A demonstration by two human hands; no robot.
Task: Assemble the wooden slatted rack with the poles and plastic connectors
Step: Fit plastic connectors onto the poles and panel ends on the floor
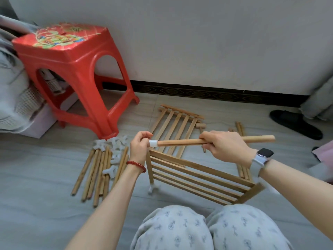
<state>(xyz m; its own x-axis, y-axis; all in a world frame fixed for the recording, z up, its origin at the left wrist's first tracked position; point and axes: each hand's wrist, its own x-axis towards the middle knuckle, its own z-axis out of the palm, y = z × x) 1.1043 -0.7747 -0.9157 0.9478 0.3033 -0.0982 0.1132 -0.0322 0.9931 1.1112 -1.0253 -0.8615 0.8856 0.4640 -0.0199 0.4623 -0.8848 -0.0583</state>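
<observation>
My right hand grips a wooden pole held level above the floor. My left hand pinches a white plastic connector at the pole's left end. Below the pole a slatted panel stands tilted against my knees, with a connector on its lower left corner. A second slatted panel lies flat on the floor behind. Several loose poles and white connectors lie at the left. More poles lie at the right.
A red plastic stool stands at the back left beside a white basket. A small wooden mallet lies by the flat panel. A black slipper sits at the right near the wall.
</observation>
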